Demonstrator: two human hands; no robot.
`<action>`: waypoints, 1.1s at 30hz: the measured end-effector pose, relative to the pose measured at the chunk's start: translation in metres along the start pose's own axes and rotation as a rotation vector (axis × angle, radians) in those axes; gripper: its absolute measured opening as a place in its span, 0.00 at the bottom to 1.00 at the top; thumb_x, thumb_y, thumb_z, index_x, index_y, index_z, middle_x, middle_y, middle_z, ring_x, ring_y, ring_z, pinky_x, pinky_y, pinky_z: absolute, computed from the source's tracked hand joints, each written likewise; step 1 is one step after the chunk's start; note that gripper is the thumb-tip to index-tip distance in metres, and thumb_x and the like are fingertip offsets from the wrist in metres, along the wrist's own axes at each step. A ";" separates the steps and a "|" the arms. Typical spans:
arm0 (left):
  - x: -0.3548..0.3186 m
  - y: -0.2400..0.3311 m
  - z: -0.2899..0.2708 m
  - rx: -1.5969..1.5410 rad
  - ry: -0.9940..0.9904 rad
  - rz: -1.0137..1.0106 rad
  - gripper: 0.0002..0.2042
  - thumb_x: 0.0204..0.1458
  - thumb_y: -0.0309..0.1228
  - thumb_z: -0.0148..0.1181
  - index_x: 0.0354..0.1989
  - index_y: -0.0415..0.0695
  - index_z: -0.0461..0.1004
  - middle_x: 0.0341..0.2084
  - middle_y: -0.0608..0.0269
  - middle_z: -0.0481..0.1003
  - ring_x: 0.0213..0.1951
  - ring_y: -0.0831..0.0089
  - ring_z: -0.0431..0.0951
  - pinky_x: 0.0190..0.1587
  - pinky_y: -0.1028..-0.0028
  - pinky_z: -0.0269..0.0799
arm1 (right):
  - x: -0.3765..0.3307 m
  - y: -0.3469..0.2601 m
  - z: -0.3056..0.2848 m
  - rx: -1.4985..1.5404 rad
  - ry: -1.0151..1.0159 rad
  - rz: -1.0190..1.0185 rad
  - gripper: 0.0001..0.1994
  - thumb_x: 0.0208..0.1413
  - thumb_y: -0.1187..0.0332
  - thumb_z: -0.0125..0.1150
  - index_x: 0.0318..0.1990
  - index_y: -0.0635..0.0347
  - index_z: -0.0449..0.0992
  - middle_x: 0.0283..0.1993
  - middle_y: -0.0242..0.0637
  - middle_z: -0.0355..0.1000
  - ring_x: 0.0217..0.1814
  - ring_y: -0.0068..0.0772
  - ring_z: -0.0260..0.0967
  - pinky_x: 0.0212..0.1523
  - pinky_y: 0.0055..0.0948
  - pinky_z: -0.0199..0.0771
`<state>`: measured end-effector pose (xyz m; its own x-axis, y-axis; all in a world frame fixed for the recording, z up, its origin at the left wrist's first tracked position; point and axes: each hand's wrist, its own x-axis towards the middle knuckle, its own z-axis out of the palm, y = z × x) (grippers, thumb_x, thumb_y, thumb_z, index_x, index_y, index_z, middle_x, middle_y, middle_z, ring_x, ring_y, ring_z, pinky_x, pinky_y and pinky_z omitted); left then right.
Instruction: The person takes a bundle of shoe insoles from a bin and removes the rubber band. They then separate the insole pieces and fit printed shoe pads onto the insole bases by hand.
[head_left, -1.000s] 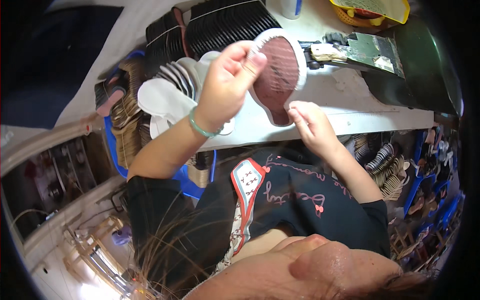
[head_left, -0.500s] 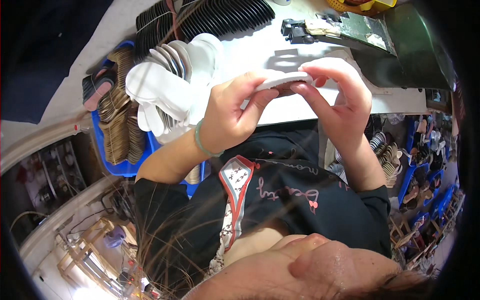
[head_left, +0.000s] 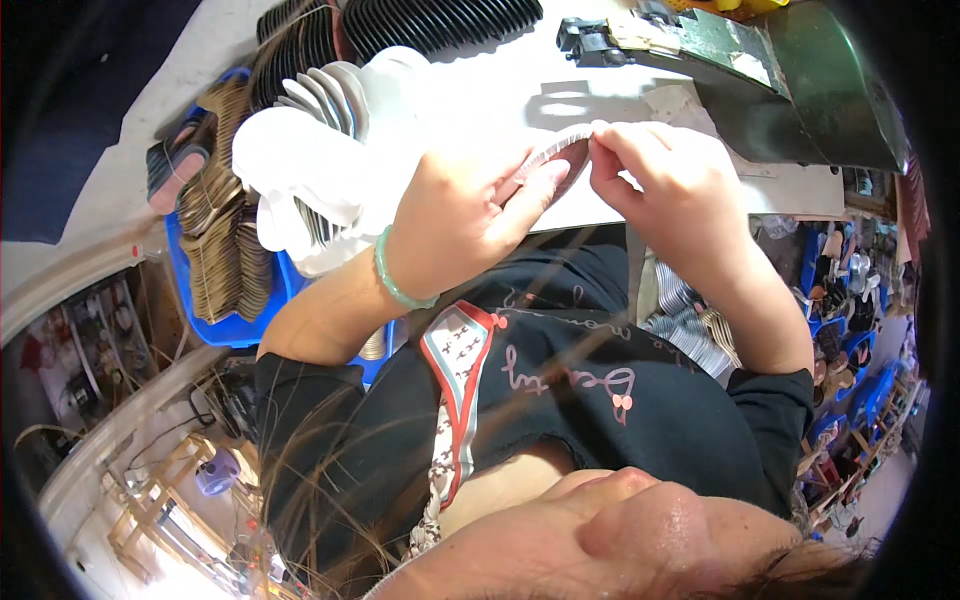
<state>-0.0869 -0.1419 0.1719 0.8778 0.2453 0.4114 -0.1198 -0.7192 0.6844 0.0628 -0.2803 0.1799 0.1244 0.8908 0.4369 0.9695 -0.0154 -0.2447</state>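
Observation:
Above the front edge of the white table, a shoe insole (head_left: pixel 566 150) with a pale rim and a reddish-brown face is held bent between my hands. My left hand (head_left: pixel 455 205), below a green bangle, is closed around one end, with the thumb on the brown face. The fingertips of my right hand (head_left: pixel 672 178) pinch the insole's other end. White insoles (head_left: pixel 297 160) lie in a loose pile beyond my left wrist. Part of the held insole is hidden by my left fingers.
At the back stand rows of black soles (head_left: pixel 440 30). A blue basket (head_left: pixel 240 330) at the left holds bundled tan insoles (head_left: pixel 222 255). A green machine (head_left: pixel 835 85) with a black clamp-like end (head_left: pixel 590 42) occupies the back right. Blue bins (head_left: pixel 868 395) with shoe parts are far right.
My right hand has turned over and moved to the insole's tip, pinching it there. The insole is now tilted up and more bent, its right end higher.

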 end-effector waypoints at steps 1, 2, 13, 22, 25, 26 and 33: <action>0.000 -0.001 0.002 0.031 0.023 0.020 0.06 0.49 0.27 0.60 0.29 0.35 0.75 0.15 0.53 0.71 0.15 0.61 0.70 0.19 0.71 0.63 | 0.000 -0.001 0.004 -0.005 -0.002 0.001 0.07 0.49 0.69 0.59 0.25 0.59 0.69 0.19 0.39 0.68 0.21 0.40 0.70 0.23 0.33 0.70; 0.001 -0.002 0.003 0.062 0.046 0.040 0.06 0.49 0.27 0.60 0.30 0.35 0.76 0.15 0.53 0.71 0.15 0.62 0.70 0.19 0.71 0.62 | 0.001 0.000 0.009 -0.004 0.016 0.023 0.06 0.49 0.69 0.59 0.25 0.59 0.69 0.19 0.39 0.68 0.21 0.39 0.70 0.24 0.33 0.70; -0.001 0.003 -0.003 -0.107 0.021 -0.154 0.08 0.49 0.26 0.60 0.32 0.33 0.77 0.16 0.56 0.72 0.17 0.72 0.69 0.21 0.75 0.64 | 0.006 0.018 -0.003 0.462 0.042 0.144 0.11 0.49 0.64 0.67 0.36 0.60 0.77 0.25 0.31 0.73 0.24 0.23 0.66 0.28 0.21 0.69; -0.003 -0.001 0.001 0.167 -0.021 0.097 0.07 0.46 0.24 0.63 0.28 0.30 0.75 0.16 0.55 0.72 0.18 0.75 0.69 0.24 0.77 0.66 | 0.013 0.009 -0.005 -0.106 -0.132 -0.180 0.07 0.44 0.74 0.62 0.31 0.62 0.72 0.27 0.39 0.71 0.26 0.42 0.70 0.28 0.33 0.71; -0.002 -0.004 0.006 0.133 -0.057 0.036 0.06 0.46 0.24 0.62 0.29 0.33 0.76 0.16 0.54 0.72 0.17 0.70 0.70 0.23 0.73 0.66 | 0.008 0.008 0.008 -0.176 -0.118 -0.155 0.08 0.42 0.74 0.63 0.30 0.60 0.71 0.26 0.38 0.70 0.25 0.40 0.70 0.27 0.31 0.70; -0.002 -0.008 0.009 0.080 -0.020 0.012 0.06 0.46 0.25 0.61 0.30 0.36 0.76 0.15 0.53 0.71 0.16 0.63 0.71 0.20 0.71 0.64 | 0.009 0.010 0.011 -0.158 -0.088 -0.155 0.07 0.41 0.74 0.63 0.27 0.60 0.70 0.25 0.38 0.70 0.23 0.38 0.69 0.26 0.29 0.70; -0.009 -0.006 0.009 -0.142 0.098 -0.184 0.08 0.46 0.24 0.64 0.32 0.31 0.77 0.20 0.56 0.76 0.24 0.77 0.76 0.28 0.77 0.69 | 0.005 0.013 0.020 0.458 -0.005 0.233 0.04 0.46 0.79 0.61 0.27 0.65 0.70 0.23 0.27 0.69 0.19 0.16 0.60 0.24 0.16 0.63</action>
<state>-0.0902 -0.1453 0.1583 0.8425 0.4304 0.3240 -0.0326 -0.5596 0.8281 0.0720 -0.2668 0.1615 0.3243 0.8896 0.3216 0.7235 -0.0143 -0.6901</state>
